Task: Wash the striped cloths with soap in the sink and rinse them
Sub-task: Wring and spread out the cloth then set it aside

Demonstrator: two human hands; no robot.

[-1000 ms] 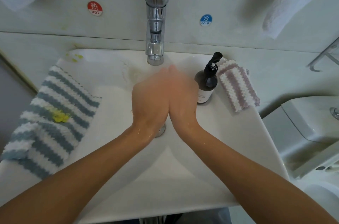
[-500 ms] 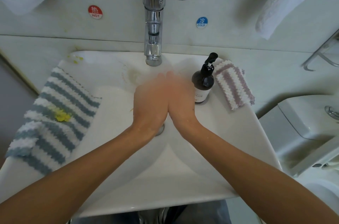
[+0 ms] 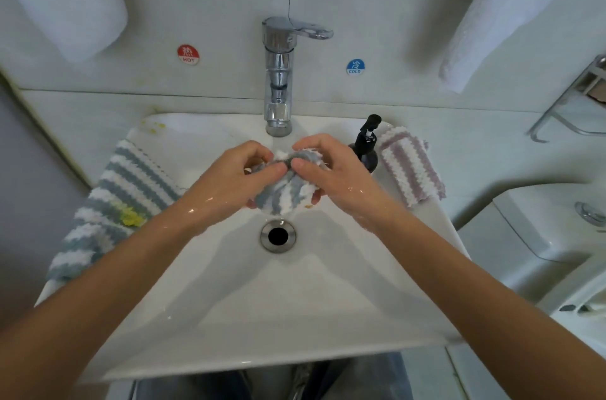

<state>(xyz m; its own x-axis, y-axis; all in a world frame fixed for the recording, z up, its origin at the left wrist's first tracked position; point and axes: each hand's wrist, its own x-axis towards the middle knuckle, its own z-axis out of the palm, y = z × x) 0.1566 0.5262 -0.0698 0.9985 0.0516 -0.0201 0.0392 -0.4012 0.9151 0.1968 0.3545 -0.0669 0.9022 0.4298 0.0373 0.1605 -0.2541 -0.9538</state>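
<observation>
- Hands meet under the faucet [image 3: 278, 78]: left hand [image 3: 229, 181] and right hand [image 3: 331, 173] both curl round a bunched blue-striped cloth [image 3: 283, 191], thumbs pinching its top, wet forearms glistening.
- Below the hands, the drain [image 3: 278, 235] sits open in the white sink [image 3: 262, 317].
- Left of the left hand, a larger blue-striped cloth [image 3: 111, 203] drapes over the sink rim, with a yellow smear [image 3: 131, 219] on it.
- Just right of the right hand stands a dark soap bottle [image 3: 365, 147]; beyond it lies a pink-striped cloth [image 3: 410, 167].
</observation>
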